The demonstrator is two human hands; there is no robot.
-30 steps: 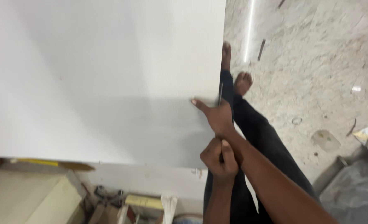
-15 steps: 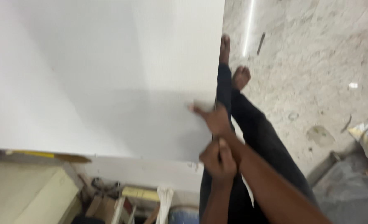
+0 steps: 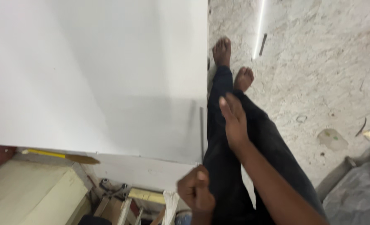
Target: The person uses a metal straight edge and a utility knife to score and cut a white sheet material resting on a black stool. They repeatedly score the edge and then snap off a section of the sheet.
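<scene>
A large white board (image 3: 93, 75) fills the left and middle of the view. A thin dark strip (image 3: 201, 131) lies along its right edge. My right hand (image 3: 234, 121) is open with fingers apart, hovering just right of that edge over my black trousers (image 3: 226, 166), touching nothing I can see. My left hand (image 3: 196, 192) is a closed fist lower down, at the board's near right corner; nothing shows in it. My bare feet (image 3: 231, 62) stand on the marble floor beside the board.
A yellow-handled tool (image 3: 56, 155) lies under the board's near edge. A cream panel (image 3: 26, 196) sits at lower left, with wooden pieces and hardware (image 3: 118, 196) beside it. A grey sheet (image 3: 360, 196) lies at lower right; small debris dots the marble floor (image 3: 318, 62).
My right hand has lifted off the board's edge, opened and moved right over my legs. My left fist has dropped lower. The thin strip stays on the board.
</scene>
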